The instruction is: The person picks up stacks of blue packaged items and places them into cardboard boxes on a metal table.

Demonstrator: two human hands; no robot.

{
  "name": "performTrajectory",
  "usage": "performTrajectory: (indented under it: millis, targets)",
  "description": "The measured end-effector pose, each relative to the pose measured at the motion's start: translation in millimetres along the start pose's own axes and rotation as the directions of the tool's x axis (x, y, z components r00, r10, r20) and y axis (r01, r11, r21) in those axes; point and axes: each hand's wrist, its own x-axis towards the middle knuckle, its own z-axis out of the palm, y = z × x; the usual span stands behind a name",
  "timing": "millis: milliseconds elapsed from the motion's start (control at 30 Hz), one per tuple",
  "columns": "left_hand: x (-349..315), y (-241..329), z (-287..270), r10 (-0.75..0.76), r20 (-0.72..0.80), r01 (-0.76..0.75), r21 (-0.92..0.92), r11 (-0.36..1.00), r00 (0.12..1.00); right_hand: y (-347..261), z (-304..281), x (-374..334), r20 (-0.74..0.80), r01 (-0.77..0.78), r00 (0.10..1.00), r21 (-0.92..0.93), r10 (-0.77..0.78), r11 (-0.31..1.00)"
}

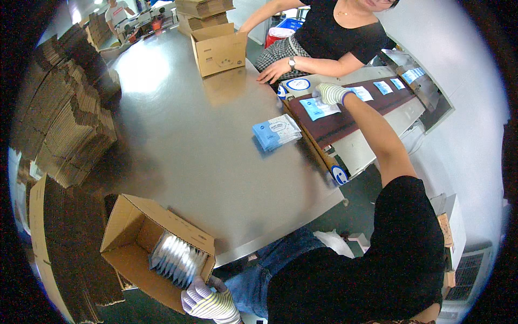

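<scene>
My right hand, in a striped knit glove, reaches to the near end of the conveyor belt. Its fingers are curled onto the upper edge of a blue and white packet. Beside the belt, a small stack of similar packets lies on the metal table. At the lower left my left hand, gloved alike, grips the rim of an open cardboard box. A row of packets stands on edge inside it, along the side nearest the table.
More packets lie spaced along the belt. Across the metal table, a co-worker's hand rests near the belt, and another open carton stands by that person. Tall stacks of flattened cardboard line the left side.
</scene>
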Motion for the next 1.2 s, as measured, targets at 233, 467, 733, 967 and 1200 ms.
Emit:
performTrajectory:
  millis: [233,467,733,967,1200]
  targets:
    - [-2.6,-2.6,3.9,-0.008,0.01,0.008,-0.004,1.0,1.0,-66.8,-15.5,21.1,0.112,0.388,0.917,-0.034,-0.382,0.921]
    - [-4.9,-6.2,3.6,0.004,0.018,-0.003,-0.035,0.999,1.0,-107.0,45.6,91.4,0.454,0.565,0.777,-0.198,-0.436,0.801]
    - [2.0,-1.6,0.6,0.015,0.024,-0.014,-0.029,0.999,1.0,-151.8,46.3,1.7,0.245,0.435,0.88,-0.068,-0.407,0.898]
    - [-21.7,-16.8,13.5,-0.055,0.096,0.059,-0.031,0.998,0.994,-244.5,75.3,-153.8,-0.236,0.585,0.773,-0.094,-0.589,0.806]
    - [-20.4,-13.7,6.3,-0.059,0.167,0.067,-0.042,0.997,0.984,-290.6,3.5,-147.4,-0.277,0.596,0.742,0.69,-0.611,0.41]
